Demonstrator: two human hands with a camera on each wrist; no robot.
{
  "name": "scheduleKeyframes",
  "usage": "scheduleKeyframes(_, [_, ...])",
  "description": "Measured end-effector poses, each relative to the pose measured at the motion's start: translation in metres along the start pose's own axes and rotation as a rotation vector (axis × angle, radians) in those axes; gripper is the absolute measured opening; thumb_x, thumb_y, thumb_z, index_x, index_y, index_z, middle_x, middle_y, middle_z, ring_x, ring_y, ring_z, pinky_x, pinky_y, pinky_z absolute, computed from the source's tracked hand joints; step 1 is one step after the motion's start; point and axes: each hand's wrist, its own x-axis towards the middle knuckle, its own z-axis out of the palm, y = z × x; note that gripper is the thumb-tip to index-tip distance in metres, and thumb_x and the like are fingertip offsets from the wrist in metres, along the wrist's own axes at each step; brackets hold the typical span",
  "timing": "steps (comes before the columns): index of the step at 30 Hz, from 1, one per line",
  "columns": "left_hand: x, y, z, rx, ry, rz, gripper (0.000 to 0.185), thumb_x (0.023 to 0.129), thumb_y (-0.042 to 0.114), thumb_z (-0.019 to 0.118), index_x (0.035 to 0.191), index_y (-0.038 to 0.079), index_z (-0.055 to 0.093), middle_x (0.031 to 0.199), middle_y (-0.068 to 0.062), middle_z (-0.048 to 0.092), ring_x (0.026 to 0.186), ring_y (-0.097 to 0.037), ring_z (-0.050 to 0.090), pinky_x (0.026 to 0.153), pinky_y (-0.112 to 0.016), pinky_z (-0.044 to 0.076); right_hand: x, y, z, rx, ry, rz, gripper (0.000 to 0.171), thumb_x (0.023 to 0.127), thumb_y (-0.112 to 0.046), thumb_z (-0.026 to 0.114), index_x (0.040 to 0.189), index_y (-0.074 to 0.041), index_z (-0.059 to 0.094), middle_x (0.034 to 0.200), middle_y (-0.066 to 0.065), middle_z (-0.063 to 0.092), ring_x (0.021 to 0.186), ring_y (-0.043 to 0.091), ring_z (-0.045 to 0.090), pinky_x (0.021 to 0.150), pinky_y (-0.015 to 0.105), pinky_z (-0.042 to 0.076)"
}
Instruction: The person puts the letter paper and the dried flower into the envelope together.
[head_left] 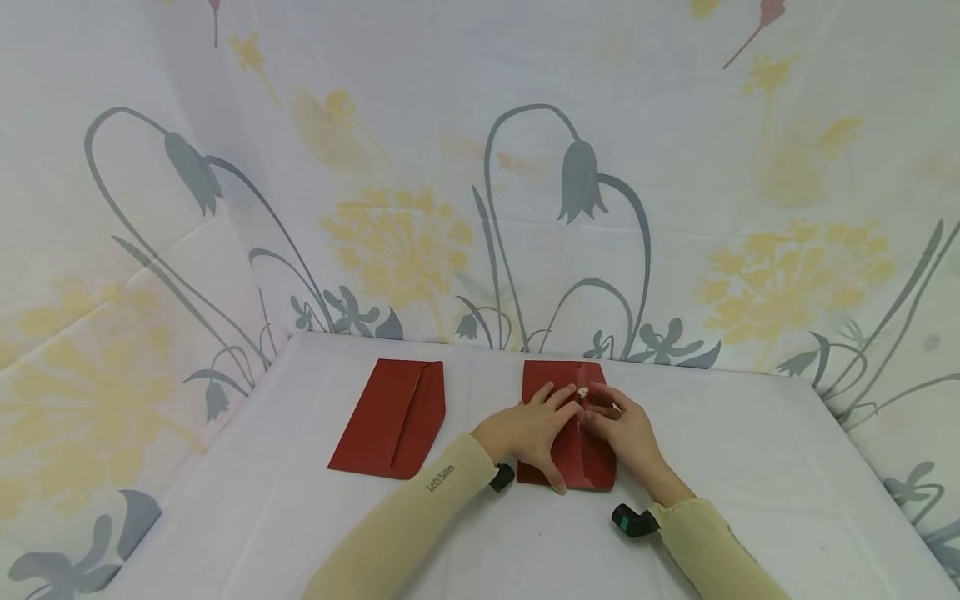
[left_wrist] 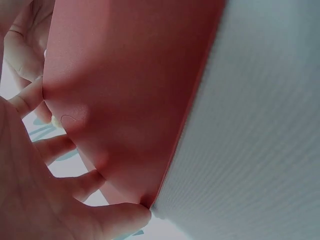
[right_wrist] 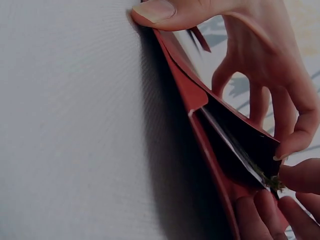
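Note:
A red envelope (head_left: 538,375) lies on the table under both hands, its long opening parted in the right wrist view. My left hand (head_left: 534,429) is spread over it, fingertips pressing near the opening and thumb at its near edge. At the opening, my right hand (head_left: 626,433) pinches a thin pale card (right_wrist: 240,155) that lies between the envelope's layers. A small tuft (right_wrist: 274,184), greenish here and pale in the head view, sits at the card's end by the right fingertips. How deep the card reaches is hidden.
Left of the hands, a second red envelope (head_left: 382,417) lies flat with its pointed flap to the right. White cloth (head_left: 480,533) covers the table, and a flower-printed curtain (head_left: 450,167) stands behind and at the sides. Black wrist cameras (head_left: 634,521) sit at both wrists.

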Motion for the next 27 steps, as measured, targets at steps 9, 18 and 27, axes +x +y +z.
scheduleKeyframes(9, [0.0019,-0.0010,0.0025,0.001,-0.002,0.001,0.110,0.062,0.066,0.083,0.151,0.031,0.029,0.166,0.002,0.007,0.151,-0.035,0.007,0.103,-0.051,0.044,0.0005,-0.0014,0.0002,0.000,-0.005,-0.038,0.047,0.098,-0.007,0.062,0.143,-0.002,0.049,0.134,0.022,0.057,0.115,0.029,0.062,0.087,0.029,0.055])
scheduleKeyframes(18, [-0.0019,0.0001,-0.0014,0.005,0.005,0.012,0.109,0.063,0.065,0.083,0.150,0.029,0.029,0.166,0.000,0.007,0.151,-0.037,0.008,0.103,-0.049,0.044,0.0044,-0.0023,0.0019,-0.046,0.017,-0.007,0.042,0.099,-0.010,0.060,0.139,0.000,0.054,0.124,0.022,0.063,0.104,0.025,0.066,0.084,0.031,0.056])
scheduleKeyframes(27, [-0.0034,0.0013,-0.0032,0.006,0.010,0.024,0.106,0.063,0.064,0.084,0.148,0.031,0.030,0.166,-0.001,0.008,0.150,-0.037,0.008,0.104,-0.051,0.043,0.0052,-0.0061,0.0040,-0.203,0.004,-0.020,0.049,0.098,-0.011,0.060,0.145,-0.002,0.048,0.131,0.022,0.060,0.111,0.033,0.063,0.090,0.038,0.055])
